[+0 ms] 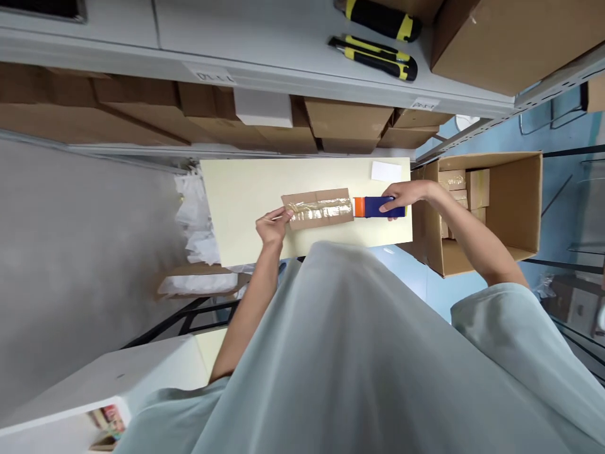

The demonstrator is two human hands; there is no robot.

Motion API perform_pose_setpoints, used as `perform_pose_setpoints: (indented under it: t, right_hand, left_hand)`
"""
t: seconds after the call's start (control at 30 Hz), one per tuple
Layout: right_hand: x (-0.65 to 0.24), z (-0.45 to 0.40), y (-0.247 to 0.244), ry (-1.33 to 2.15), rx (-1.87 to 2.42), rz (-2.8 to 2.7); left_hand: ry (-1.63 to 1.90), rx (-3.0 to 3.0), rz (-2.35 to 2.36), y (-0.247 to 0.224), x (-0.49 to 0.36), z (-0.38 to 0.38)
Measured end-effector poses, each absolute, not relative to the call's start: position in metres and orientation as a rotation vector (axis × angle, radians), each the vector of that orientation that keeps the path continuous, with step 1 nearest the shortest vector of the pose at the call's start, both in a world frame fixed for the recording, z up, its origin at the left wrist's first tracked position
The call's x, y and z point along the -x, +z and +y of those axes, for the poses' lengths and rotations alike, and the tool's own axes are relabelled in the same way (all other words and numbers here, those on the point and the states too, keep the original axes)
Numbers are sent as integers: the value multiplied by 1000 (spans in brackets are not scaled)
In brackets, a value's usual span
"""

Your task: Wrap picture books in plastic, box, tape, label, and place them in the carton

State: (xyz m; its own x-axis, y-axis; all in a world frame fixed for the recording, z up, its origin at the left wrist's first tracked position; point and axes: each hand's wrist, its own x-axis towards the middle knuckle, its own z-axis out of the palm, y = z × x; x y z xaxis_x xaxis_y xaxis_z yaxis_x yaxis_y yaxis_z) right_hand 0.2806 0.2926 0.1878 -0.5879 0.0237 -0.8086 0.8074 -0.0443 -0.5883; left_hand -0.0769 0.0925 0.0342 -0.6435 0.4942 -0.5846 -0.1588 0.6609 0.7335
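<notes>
On the pale yellow tabletop (246,189) lies a flat brown cardboard packet (326,217) with shiny clear tape along its middle. Fingers and thumb of my left hand (273,228) pinch its left end. My right hand (401,197) grips a slim dark blue and orange box (371,207) by its right part, thumb on top. The box's orange end, with a narrow white strip, points at the packet's right edge. Whether the box touches the packet or enters it, I cannot tell. A white card (386,171) lies just beyond my right hand.
An open carton (515,208) holding several small brown boxes stands to the right of the table. Yellow-black box cutters (378,57) lie on the grey shelf (246,31) above. Brown cartons (350,120) line the shelf below it. White plastic bags (191,208) hang at the left edge.
</notes>
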Motion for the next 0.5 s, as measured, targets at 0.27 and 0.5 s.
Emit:
perform_pose_setpoints:
  t: [0.27,0.5]
  right_hand:
    - [-291,310,136,-1310,-999,1761]
    - [-267,278,113,-893,-1113,1976]
  left_hand:
    - [1000,-262,2143,39,72,97]
    - [934,-292,2128,40,74,98]
